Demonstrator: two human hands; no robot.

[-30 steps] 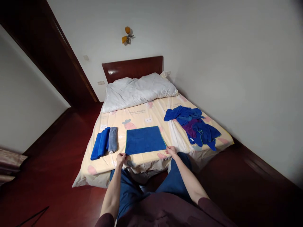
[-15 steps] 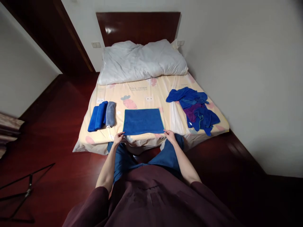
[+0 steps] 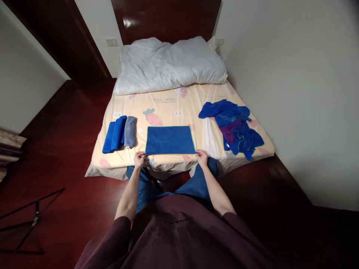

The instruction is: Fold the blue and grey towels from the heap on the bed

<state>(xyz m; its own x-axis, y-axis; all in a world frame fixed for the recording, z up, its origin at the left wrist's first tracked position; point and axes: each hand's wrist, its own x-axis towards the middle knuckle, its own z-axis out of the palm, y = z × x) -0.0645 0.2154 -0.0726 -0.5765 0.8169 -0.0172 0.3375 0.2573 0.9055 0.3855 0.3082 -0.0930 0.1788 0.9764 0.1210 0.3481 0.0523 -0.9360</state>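
A blue cloth with a green edge (image 3: 170, 139) lies flat near the front edge of the bed (image 3: 165, 112). My left hand (image 3: 139, 160) pinches its near left corner, and my right hand (image 3: 202, 157) pinches the near right corner. Between my hands the near edge is lifted and turned up in a narrow strip. Left of the cloth are rolled or folded blue cloths (image 3: 114, 135) beside a grey one (image 3: 130, 131). On the right side of the bed lies a crumpled heap of blue cloths (image 3: 244, 140) with a purple one (image 3: 230, 131) among them.
A white quilt (image 3: 171, 67) is bunched against the dark wooden headboard (image 3: 168, 18). Walls rise beyond the bed and along its right. At the lower left, black stand legs (image 3: 36, 215) rest on the red floor (image 3: 75, 201), below a striped curtain (image 3: 9, 149).
My hands have raised the cloth's near edge and turned it slightly away from me. The view has tilted a little downward. The other cloths lie as before.
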